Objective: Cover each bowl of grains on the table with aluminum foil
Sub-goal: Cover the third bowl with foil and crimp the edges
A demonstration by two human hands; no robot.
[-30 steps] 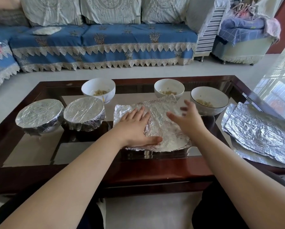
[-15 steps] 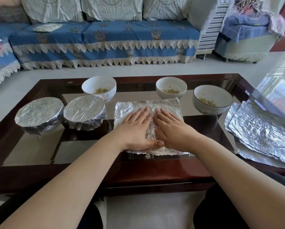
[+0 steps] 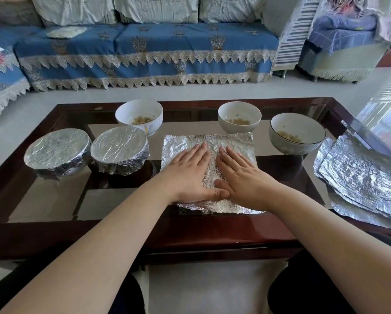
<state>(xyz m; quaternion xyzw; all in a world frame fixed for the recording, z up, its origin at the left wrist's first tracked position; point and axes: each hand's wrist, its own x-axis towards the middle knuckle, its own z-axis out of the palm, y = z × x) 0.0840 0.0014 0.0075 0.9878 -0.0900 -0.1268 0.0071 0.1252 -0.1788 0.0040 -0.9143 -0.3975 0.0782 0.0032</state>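
Note:
A crinkled sheet of aluminum foil (image 3: 239, 146) lies flat on the glass table (image 3: 53, 200) in front of me. My left hand (image 3: 190, 175) and my right hand (image 3: 242, 175) press on it side by side, palms down, fingers straight, thumbs touching. Two foil-covered bowls (image 3: 56, 150) (image 3: 119, 148) stand at the left. Three uncovered white bowls hold grains: one behind the covered pair (image 3: 140, 114), one behind the sheet (image 3: 239, 114), one to the right of the sheet (image 3: 296, 132).
A stack of foil sheets (image 3: 362, 177) lies at the table's right end, overhanging its edge. The table has a dark wooden frame (image 3: 212, 234). A blue sofa (image 3: 144, 51) and an armchair (image 3: 339, 46) stand beyond the pale floor.
A second ago my right hand was raised above the sheet, whose far edge was lifted. It came down beside my left hand and the foil now lies flat under both palms.

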